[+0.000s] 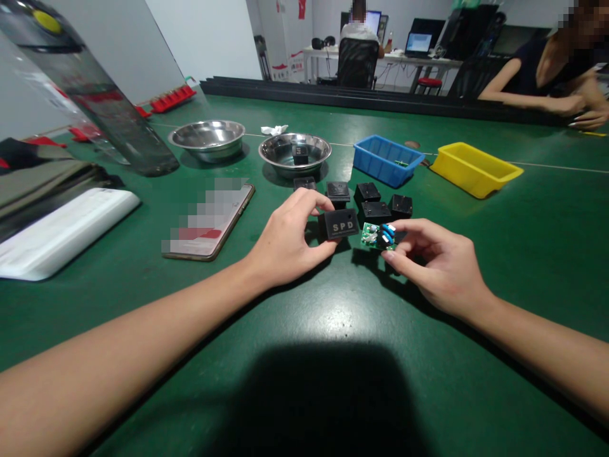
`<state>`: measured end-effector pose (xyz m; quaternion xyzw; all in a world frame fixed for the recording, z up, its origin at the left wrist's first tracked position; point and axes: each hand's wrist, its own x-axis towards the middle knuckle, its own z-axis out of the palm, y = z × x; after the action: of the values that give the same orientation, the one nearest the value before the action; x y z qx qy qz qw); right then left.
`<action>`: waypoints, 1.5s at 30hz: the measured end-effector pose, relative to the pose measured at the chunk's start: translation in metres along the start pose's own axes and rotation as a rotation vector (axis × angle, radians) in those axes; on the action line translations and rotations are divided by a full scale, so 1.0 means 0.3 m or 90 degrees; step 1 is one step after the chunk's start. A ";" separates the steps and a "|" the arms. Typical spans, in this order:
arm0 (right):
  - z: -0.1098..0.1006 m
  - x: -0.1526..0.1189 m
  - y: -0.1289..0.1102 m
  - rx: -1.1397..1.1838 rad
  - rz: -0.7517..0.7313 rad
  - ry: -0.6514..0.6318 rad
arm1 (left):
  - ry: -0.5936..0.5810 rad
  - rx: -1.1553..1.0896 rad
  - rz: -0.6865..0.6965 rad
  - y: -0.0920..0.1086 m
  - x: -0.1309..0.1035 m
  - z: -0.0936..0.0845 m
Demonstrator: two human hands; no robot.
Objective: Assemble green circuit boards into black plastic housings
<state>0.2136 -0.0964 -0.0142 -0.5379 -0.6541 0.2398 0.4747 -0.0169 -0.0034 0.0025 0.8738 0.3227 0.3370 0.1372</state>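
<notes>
Between the thumb and fingers of my left hand (295,238) is a black plastic case (341,225) with "SPD" printed on the face toward me. My right hand (440,260) pinches a small green circuit board (370,236) that carries blue, disc-like parts. The board is just right of the case, with a narrow gap between them. Behind both hands several black boxes (375,211) sit in a loose group on the green table (304,393). One more black box (300,154) lies in a steel bowl (270,151).
A second steel bowl (209,149) stands farther left. At the back right are a blue bin (380,166) with a green piece inside and a yellow bin (476,174). A phone (214,228), a white device (66,231) and a bottle (109,101) occupy the left. Across the table sits a person (537,82).
</notes>
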 end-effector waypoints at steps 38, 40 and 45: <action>0.000 -0.002 -0.003 -0.003 -0.005 -0.008 | -0.041 -0.044 0.013 -0.007 -0.006 0.007; -0.001 -0.002 -0.003 -0.001 -0.006 -0.009 | -0.042 -0.044 0.015 -0.007 -0.006 0.007; -0.002 -0.001 -0.005 -0.003 -0.005 -0.010 | -0.043 -0.039 0.006 -0.005 -0.008 0.008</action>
<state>0.2134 -0.0972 -0.0129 -0.5348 -0.6605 0.2407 0.4688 -0.0174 -0.0037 -0.0011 0.8817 0.3033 0.3173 0.1728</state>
